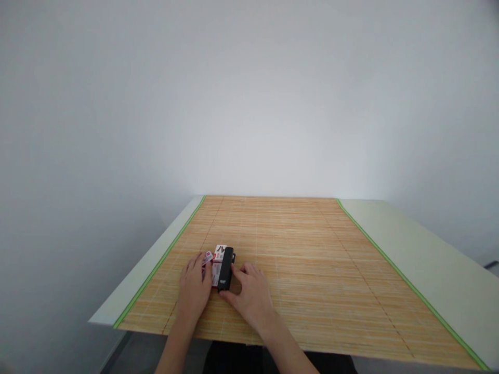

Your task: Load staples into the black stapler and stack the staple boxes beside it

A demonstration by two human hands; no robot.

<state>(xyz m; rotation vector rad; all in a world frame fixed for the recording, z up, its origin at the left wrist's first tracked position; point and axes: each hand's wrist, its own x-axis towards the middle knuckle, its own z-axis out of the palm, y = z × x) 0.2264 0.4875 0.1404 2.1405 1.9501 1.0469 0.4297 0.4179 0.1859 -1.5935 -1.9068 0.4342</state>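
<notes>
black stapler (225, 269) lies flat on the bamboo mat (312, 270), lower left of centre in the frame, long axis running away from you, slightly tilted. just left of it, touching or nearly so, sits a small red-and-white box (218, 259); print too small to read. a second, smaller red-and-white box (208, 257) is just left of that one, at your left fingertips.

your right hand (252, 296) is on the stapler's right side: thumb against its near end, fingers curled along the right edge. grip is loosely closed around the stapler, and the stapler rests on the mat, not lifted. your left hand (194, 288) lies palm down on the mat left of the boxes, fingers spread and extended, tips touching the smaller box and covering part of it. that grip is open, nothing clasped.

the mat covers most of the worktop (421, 249), with a green trim (159, 265) down its left and right edges. pale worktop surface shows as a narrow strip at frame left and a wider band at frame right. behind it, a plain white wall (249, 93) fills the upper half of the frame.
</notes>
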